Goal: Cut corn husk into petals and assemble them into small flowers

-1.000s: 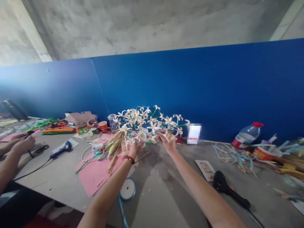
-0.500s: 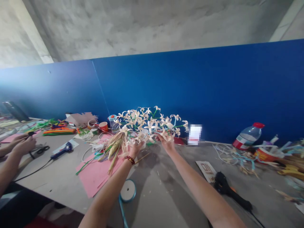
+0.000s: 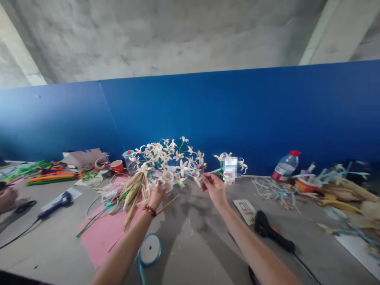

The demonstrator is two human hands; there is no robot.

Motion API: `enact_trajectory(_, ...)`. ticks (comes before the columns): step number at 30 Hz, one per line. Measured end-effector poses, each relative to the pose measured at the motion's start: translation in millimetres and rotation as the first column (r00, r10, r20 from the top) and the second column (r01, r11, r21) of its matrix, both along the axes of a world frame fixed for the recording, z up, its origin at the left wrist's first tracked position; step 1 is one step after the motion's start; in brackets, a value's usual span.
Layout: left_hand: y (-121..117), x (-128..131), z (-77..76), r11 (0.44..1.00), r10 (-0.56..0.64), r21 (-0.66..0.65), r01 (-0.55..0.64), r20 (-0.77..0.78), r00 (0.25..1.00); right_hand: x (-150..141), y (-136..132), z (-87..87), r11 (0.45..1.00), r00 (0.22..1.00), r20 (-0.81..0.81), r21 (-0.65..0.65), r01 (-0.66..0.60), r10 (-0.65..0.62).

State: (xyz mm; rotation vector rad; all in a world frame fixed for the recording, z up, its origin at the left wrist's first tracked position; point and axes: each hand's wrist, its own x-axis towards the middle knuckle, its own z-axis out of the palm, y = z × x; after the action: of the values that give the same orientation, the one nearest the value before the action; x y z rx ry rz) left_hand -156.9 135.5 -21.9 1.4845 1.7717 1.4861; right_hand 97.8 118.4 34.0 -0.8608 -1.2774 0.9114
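Blue partition panels (image 3: 190, 107) close off the far edge of my grey table (image 3: 190, 257), with rough bare concrete (image 3: 166, 43) above. My right hand (image 3: 215, 186) pinches the pale-blue stem of a small flower spray (image 3: 219, 170) between thumb and fingertips, just right of the big white cluster (image 3: 166, 156); a pixelated patch hides part of it. I suppose I grip it by the slim stem because the petals would crumple under pressure. My left hand (image 3: 159, 192) sits low at the front of the cluster, apparently to steady it; its fingertips are lost among the blooms, so I can't tell what they grasp.

Each bloom is creamy, with narrow curled petals, dry-looking like husk; the green stems seem fuzzy and bendable. Left of the cluster, straw-coloured husks (image 3: 130, 196) lie across pink paper (image 3: 97, 241), smooth and flat beneath their ribbed, papery leaves. My ribbon spool (image 3: 150, 249), a white disc rimmed with shiny blue, lies near my left forearm, and the black glue gun (image 3: 273, 231) rests right of my right arm, probably placed there for easy reach. Behind it, 1 clear bottle (image 3: 286, 166) leans beside an orange cup (image 3: 308, 184) of scraps.
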Motion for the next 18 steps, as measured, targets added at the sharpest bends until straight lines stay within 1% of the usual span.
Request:
enact_trajectory(4, -34, -7, -4.4, 0.993, -0.122, -0.008, 0.122, 0.002, 0.993, 38, -38, -0.1, 0.997, 1.0, 0.03, -0.077, 0.005, -0.003)
enact_trajectory(5, -45, -6, -4.8, 0.99, -0.143, -0.017, 0.143, -0.002, 0.99, 44, -47, -0.5, 0.994, 0.999, 0.039, -0.107, -0.007, 0.011)
enact_trajectory(6, -57, -3, -3.8, 0.981, -0.193, -0.035, 0.192, -0.014, 0.981, 49, -55, -0.9, 0.99, 0.998, 0.045, -0.139, -0.026, 0.032)
enact_trajectory(7, -69, 3, -0.9, 0.956, -0.29, -0.064, 0.287, -0.047, 0.956, 52, -63, -1.3, 0.985, 0.997, 0.049, -0.167, -0.05, 0.059)
enact_trajectory(9, -91, 19, 10.3, 0.875, -0.477, -0.134, 0.464, -0.087, 0.874, 55, -75, -1.7, 0.976, 0.993, 0.054, -0.197, -0.096, 0.108)
enact_trajectory(10, -99, 29, 17.3, 0.846, -0.529, -0.138, 0.515, -0.108, 0.841, 54, -80, -1.5, 0.975, 0.99, 0.063, -0.195, -0.111, 0.125)
enact_trajectory(11, -105, 40, 23.8, 0.838, -0.545, -0.112, 0.534, -0.129, 0.828, 54, -83, -0.8, 0.975, 0.987, 0.077, -0.184, -0.122, 0.138)
enact_trajectory(13, -108, 57, 31.4, 0.832, -0.553, -0.048, 0.552, -0.132, 0.822, 52, -86, 1.9, 0.981, 0.983, 0.12, -0.147, -0.123, 0.142)
enact_trajectory(14, -104, 61, 31.2, 0.838, -0.546, -0.034, 0.545, -0.095, 0.833, 51, -86, 4.0, 0.986, 0.981, 0.144, -0.125, -0.114, 0.132)
enact_trajectory(15, -99, 63, 28.3, 0.859, -0.513, -0.021, 0.512, -0.024, 0.858, 51, -85, 6.4, 0.99, 0.98, 0.163, -0.1, -0.096, 0.112)
enact_trajectory(16, -92, 62, 23.3, 0.906, -0.422, 0.0, 0.423, 0.08, 0.903, 50, -83, 9.0, 0.995, 0.981, 0.173, -0.072, -0.073, 0.084)
enact_trajectory(18, -75, 52, 10.2, 0.961, -0.274, 0.01, 0.276, 0.144, 0.951, 47, -75, 13.3, 1.0, 0.986, 0.166, -0.008, -0.029, 0.029)
